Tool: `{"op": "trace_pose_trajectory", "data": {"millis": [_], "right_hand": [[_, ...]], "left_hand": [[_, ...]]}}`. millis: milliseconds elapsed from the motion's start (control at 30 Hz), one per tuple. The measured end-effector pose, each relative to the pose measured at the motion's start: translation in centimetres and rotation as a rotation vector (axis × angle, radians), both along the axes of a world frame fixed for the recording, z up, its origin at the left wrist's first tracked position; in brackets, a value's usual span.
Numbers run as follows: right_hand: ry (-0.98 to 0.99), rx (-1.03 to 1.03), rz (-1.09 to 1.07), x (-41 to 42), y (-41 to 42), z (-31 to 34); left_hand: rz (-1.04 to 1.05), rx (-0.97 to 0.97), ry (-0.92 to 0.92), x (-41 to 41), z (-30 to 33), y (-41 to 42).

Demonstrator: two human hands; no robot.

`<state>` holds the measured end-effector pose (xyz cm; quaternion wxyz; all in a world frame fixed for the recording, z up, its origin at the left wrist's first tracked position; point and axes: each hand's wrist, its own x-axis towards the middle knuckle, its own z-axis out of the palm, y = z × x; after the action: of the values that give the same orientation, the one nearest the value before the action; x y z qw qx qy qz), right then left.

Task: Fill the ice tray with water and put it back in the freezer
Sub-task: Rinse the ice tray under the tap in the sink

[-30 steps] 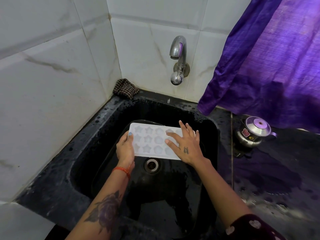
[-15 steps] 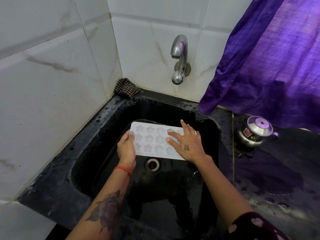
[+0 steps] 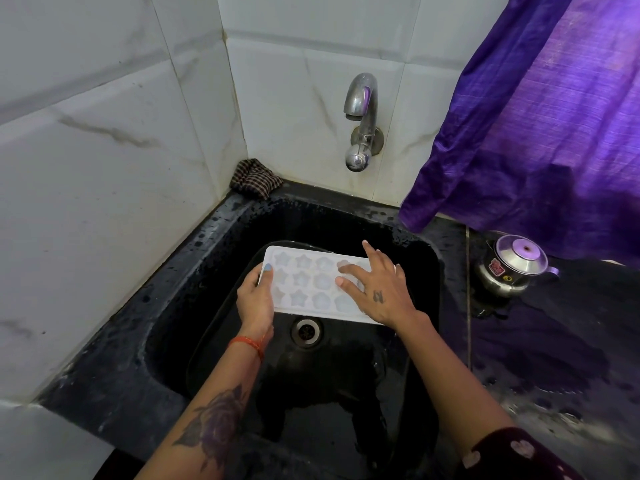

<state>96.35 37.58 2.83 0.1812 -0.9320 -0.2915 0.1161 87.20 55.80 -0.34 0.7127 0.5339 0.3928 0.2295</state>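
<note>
A white ice tray [image 3: 308,282] with star and round moulds is held level inside the black sink [image 3: 221,244], above the drain. My left hand [image 3: 254,301] grips its left short edge, thumb on top. My right hand [image 3: 379,289] lies flat on the tray's right half, fingers spread and straight, covering several moulds. The chrome tap [image 3: 360,123] sticks out of the tiled wall above the sink; no water runs from it. The freezer is out of sight.
A checked cloth [image 3: 255,178] is bunched in the sink's back left corner. A small steel pot with a lid [image 3: 510,266] stands on the wet black counter at right. A purple curtain [image 3: 540,116] hangs over the counter's back. The drain [image 3: 305,330] lies below the tray.
Almost nothing differs. Both hands stay on the tray in the sink, and my right hand's fingers have shifted slightly across the moulds.
</note>
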Motion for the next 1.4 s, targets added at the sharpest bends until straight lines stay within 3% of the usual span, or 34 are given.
{"op": "trace_pose_trajectory", "data": {"millis": [200,767,1400], "right_hand": [[-0.083,0.060,0.015,-0.4,0.7,0.1],[-0.044,-0.019,0.031,-0.1,2.1,0.0],[-0.019,0.061,0.022,-0.1,1.9,0.5]], "left_hand": [[-0.002,0.017,-0.003,0.1,0.2,-0.2],[-0.028,0.034,0.027,0.4,0.4,-0.9],[-0.023,0.004,0.030,0.5,0.8,-0.9]]}}
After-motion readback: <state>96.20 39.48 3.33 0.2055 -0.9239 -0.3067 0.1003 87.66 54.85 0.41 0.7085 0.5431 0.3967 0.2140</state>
